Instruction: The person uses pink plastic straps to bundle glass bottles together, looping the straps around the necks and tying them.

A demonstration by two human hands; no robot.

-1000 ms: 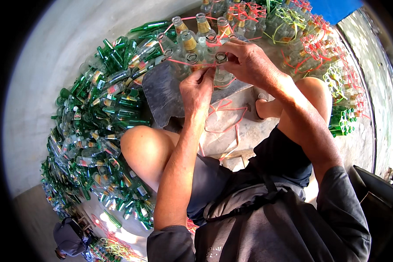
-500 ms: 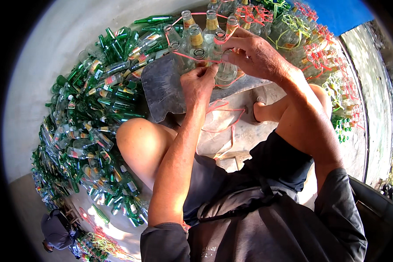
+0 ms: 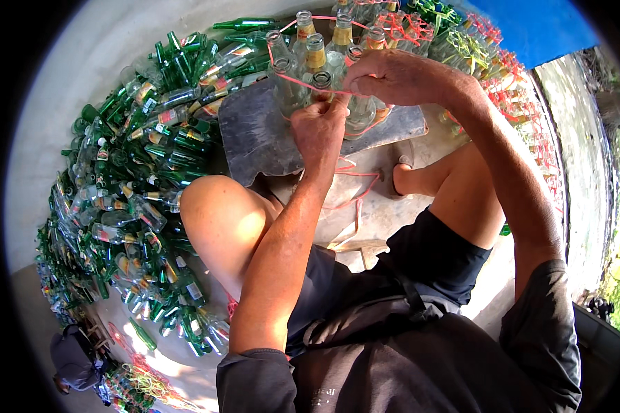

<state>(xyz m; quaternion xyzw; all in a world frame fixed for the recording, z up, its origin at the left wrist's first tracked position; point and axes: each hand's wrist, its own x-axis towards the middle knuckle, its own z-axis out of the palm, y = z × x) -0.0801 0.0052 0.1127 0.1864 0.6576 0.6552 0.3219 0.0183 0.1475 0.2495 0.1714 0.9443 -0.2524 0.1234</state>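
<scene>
A cluster of clear glass bottles [image 3: 315, 60], some with gold neck labels, stands upright on a dark grey board [image 3: 244, 134]. A red plastic strap [image 3: 293, 79] runs around the bottle necks. My left hand [image 3: 318, 131] is at the near side of the cluster, its thumb and fingers pinching the strap in front of a bottle neck. Just to the right, my right hand [image 3: 396, 77] curls over the near bottles with its fingers closed at the strap, close to the left fingertips. The right fingertips are partly hidden.
A large heap of green and clear bottles [image 3: 138, 199] lies to the left. Strapped bottle bundles [image 3: 523, 103] stand at the right and back. Loose red strap [image 3: 357, 206] trails on the floor between my legs. Another person [image 3: 76, 358] is at the lower left.
My right hand has closed in toward my left fingertips, and its forearm has swung outward to the right. My left hand keeps its pinch at the strap. The view has shifted slightly.
</scene>
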